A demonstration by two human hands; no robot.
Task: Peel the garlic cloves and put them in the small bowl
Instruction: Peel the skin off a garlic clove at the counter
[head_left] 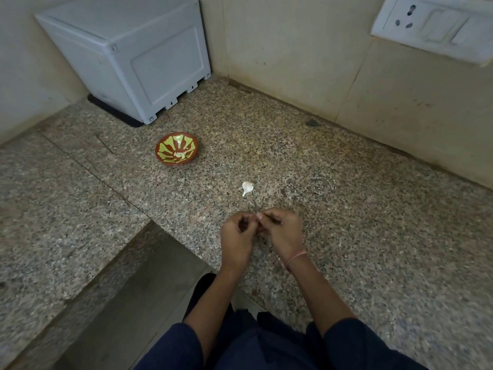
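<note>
Both forearms entered from the lower centre of the frame, bare below dark blue sleeves (pixel 170 348), and converged toward the middle. The left hand (pixel 236 237) and right hand (pixel 284 231) met just below frame centre, backs facing up, fingers curled inward. Their fingertips (pixel 269 216) touched, pinching a small pale garlic clove (pixel 258 216), mostly hidden. A thin pink thread band (pixel 296 259) circled the right wrist.
</note>
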